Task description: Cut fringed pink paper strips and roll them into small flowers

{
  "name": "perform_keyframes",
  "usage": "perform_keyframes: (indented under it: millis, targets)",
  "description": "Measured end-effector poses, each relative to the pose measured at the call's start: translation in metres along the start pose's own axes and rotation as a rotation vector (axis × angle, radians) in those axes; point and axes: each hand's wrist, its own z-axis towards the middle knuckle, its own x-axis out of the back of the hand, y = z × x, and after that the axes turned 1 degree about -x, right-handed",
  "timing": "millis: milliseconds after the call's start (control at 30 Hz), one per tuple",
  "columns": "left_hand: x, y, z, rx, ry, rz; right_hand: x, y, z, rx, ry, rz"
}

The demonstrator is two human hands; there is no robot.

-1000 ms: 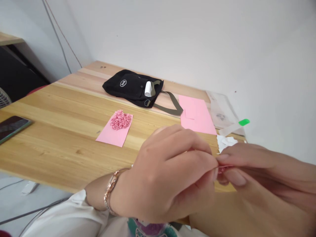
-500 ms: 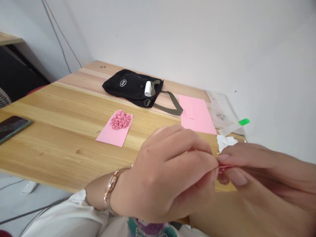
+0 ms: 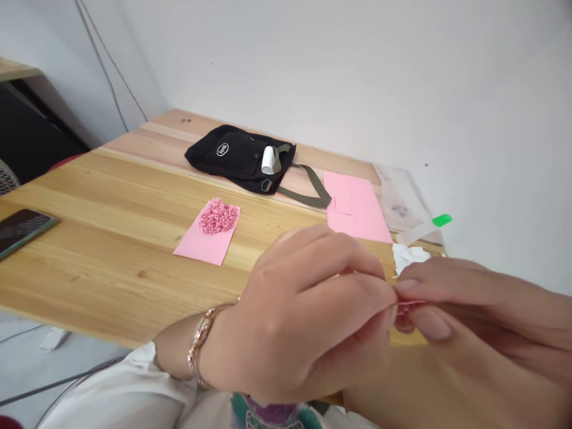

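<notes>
My left hand (image 3: 308,316), with a bracelet at its wrist, is closed in a pinch at the lower centre. Its fingertips meet those of my right hand (image 3: 473,322), which is also closed. Between them shows a small pink piece (image 3: 409,307), mostly hidden by the fingers. Beyond my left hand, a heap of small pink pieces (image 3: 217,216) lies on a pink card (image 3: 205,247) on the wooden table (image 3: 111,256).
A black bag (image 3: 236,158) with a white roll (image 3: 267,159) lies near the wall. Pink sheets (image 3: 357,208), a clear plastic sleeve (image 3: 402,196), a green-tipped strip (image 3: 441,221) and crumpled white paper (image 3: 409,259) are at the right. A phone (image 3: 24,231) is at the left edge.
Both hands keep nearly the same pose. Slightly more of the small pink piece shows between the fingertips.
</notes>
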Motion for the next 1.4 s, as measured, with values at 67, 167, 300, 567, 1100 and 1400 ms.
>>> perform_keyframes:
  millis: [67, 167, 300, 567, 1100, 1400]
  targets:
    - [0.0, 0.001, 0.0, 0.004, -0.008, 0.002, 0.001, 0.0, 0.001, -0.001, -0.007, -0.011]
    - [0.0, 0.001, 0.0, 0.007, -0.008, 0.001, -0.005, 0.004, -0.005, -0.032, 0.032, 0.011]
    - [0.0, 0.0, 0.0, 0.011, 0.004, 0.001, -0.014, 0.009, -0.015, -0.077, 0.163, 0.084]
    - [0.0, 0.0, 0.0, 0.007, 0.001, 0.013, -0.002, -0.002, 0.001, -0.031, 0.033, 0.051]
    - [-0.001, 0.003, -0.001, 0.023, -0.013, 0.09, -0.011, 0.009, -0.015, -0.104, 0.175, 0.091]
    - [0.0, 0.002, -0.001, 0.021, -0.015, 0.081, -0.01, 0.013, -0.023, -0.064, 0.154, 0.061]
